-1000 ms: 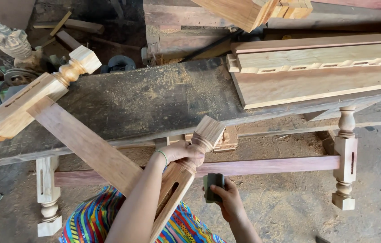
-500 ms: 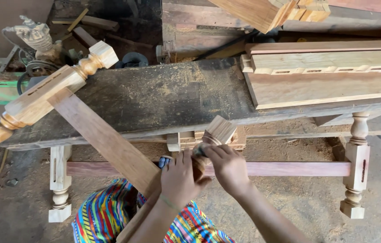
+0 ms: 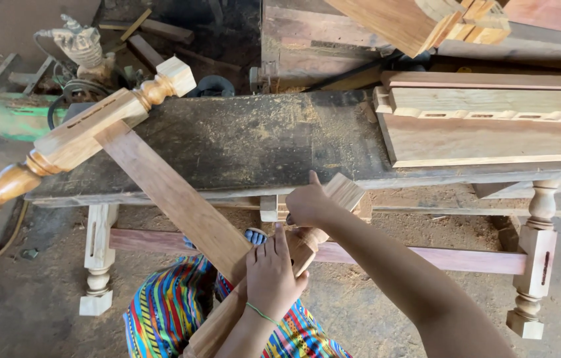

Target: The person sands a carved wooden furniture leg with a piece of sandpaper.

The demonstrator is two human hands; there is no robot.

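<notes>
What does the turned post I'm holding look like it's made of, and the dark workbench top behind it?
The pale turned post under the right hand and left hand looks like bare, unvarnished wood: matte, with visible grain lines on its square end. The dark workbench top seems to be old, weathered wood, stained nearly black and dusted with sawdust.

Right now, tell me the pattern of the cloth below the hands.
Multicoloured stripes on the cloth, clearest in the head view.
</notes>
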